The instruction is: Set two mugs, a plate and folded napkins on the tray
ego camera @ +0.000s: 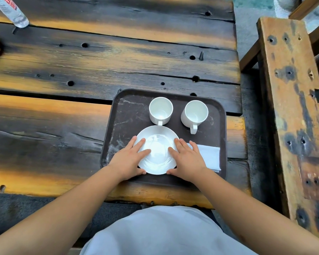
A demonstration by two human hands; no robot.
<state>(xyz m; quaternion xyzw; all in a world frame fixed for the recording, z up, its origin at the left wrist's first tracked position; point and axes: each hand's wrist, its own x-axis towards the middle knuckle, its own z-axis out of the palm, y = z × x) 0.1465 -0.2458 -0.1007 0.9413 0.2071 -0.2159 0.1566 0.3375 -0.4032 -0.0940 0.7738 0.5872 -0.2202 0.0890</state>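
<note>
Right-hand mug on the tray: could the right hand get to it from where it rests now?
Probably yes. The right hand lies flat on the plate rim, and the right-hand mug stands just beyond it, upright, handle toward the person, with bare tray between them.

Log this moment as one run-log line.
tray: two mugs upright, plate, folded napkin on it | left hand: flat on plate | right hand: flat on plate, over folded napkin
</note>
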